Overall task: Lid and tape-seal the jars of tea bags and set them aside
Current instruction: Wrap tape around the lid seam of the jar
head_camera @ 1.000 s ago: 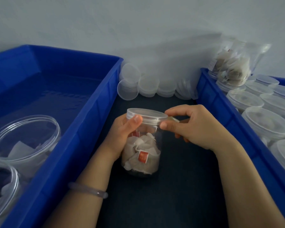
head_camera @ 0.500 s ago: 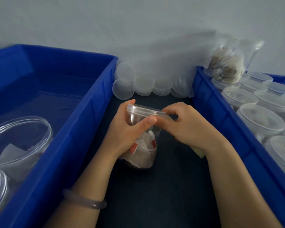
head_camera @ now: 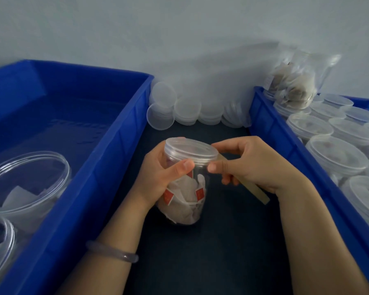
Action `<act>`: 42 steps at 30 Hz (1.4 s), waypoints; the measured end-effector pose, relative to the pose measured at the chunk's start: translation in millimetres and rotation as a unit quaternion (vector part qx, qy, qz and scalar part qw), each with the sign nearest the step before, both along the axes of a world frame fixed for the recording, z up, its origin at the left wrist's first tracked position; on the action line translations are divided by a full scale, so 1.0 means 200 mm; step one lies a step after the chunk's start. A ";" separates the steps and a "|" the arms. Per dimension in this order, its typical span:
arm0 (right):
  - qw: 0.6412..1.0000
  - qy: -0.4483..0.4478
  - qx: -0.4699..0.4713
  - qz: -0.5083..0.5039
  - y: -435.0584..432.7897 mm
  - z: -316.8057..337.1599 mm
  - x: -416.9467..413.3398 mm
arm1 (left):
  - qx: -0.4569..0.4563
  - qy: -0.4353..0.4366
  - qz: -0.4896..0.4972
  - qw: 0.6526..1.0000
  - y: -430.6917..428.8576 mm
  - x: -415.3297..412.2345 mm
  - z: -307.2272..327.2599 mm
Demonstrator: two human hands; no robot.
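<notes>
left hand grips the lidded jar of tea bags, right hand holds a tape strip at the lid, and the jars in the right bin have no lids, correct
No: the head view shows the jars in the right bin with lids on. The rest holds: left hand grips the lidded jar, right hand holds the tape strip.

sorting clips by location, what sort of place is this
Likely a small tea-packing bench: blue plastic crates, the right one holding lidded jars, stacks of spare clear lids, and a jar of tea bags in hand with a tape strip.
</notes>
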State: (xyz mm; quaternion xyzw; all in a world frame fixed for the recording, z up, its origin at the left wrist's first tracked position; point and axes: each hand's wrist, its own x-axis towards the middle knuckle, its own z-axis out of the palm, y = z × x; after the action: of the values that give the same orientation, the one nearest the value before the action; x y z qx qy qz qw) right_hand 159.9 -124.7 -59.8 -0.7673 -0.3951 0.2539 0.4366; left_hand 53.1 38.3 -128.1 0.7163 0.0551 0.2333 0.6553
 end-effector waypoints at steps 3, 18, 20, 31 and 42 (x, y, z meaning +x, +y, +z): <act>1.000 0.012 -0.001 0.025 0.00 0.00 -0.01 | -0.021 0.000 -0.043 0.999 -0.01 0.00 -0.02; 0.987 -0.156 -0.028 0.002 0.08 0.00 -0.07 | 0.559 0.308 0.036 0.769 -0.11 0.13 0.38; 0.987 -0.154 -0.050 0.020 0.06 0.00 -0.05 | 0.554 0.325 0.031 0.766 -0.13 0.17 0.39; 0.987 -0.013 -0.105 -0.123 0.03 -0.05 0.02 | 0.497 0.276 0.011 0.822 -0.05 0.17 0.37; 0.991 -0.024 -0.115 -0.068 0.03 -0.02 -0.02 | 0.474 0.349 -0.050 0.807 -0.07 0.19 0.44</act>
State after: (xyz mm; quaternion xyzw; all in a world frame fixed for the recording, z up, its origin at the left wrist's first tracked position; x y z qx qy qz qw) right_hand 155.0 -117.7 -64.6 -0.8434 -0.3204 0.2489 0.3523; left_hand 92.0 23.5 -40.0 0.9727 0.1270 -0.0686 0.1819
